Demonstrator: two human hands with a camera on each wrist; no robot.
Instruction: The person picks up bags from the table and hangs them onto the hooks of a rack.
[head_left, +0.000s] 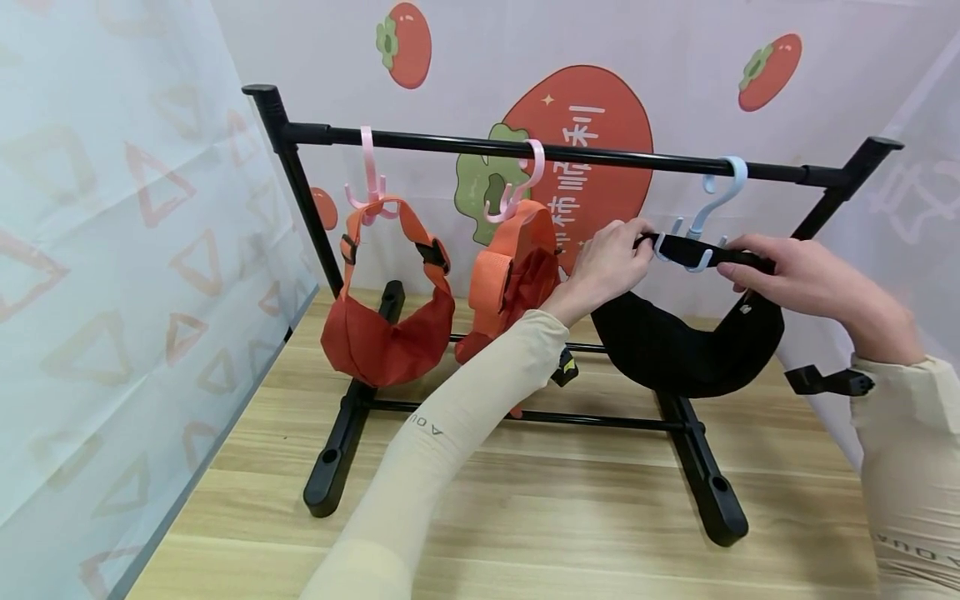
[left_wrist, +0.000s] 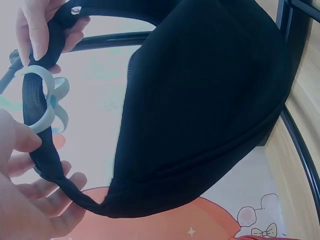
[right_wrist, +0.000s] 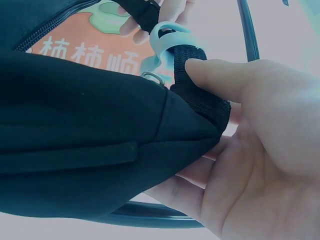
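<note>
A black waist bag (head_left: 690, 358) hangs below a light blue hook (head_left: 733, 192), which is hooked over the black rail. The bag's strap (head_left: 682, 250) lies across the hook's lower prongs. To the left of the prongs, my left hand (head_left: 609, 260) pinches the strap between thumb and fingers. On the other side my right hand (head_left: 813, 279) grips the strap close to the bag's end, thumb on top, as the right wrist view shows. A zipper (right_wrist: 52, 22) runs along the bag, and a loose buckle end (head_left: 828, 381) dangles beside my right sleeve.
Two red bags with orange straps, a left one (head_left: 386, 337) and a middle one (head_left: 517, 271), hang from pink hooks on the same rail (head_left: 450, 143). The rack's feet (head_left: 720, 508) stand on a wooden table (head_left: 562, 517). A printed curtain (head_left: 675, 50) hangs behind.
</note>
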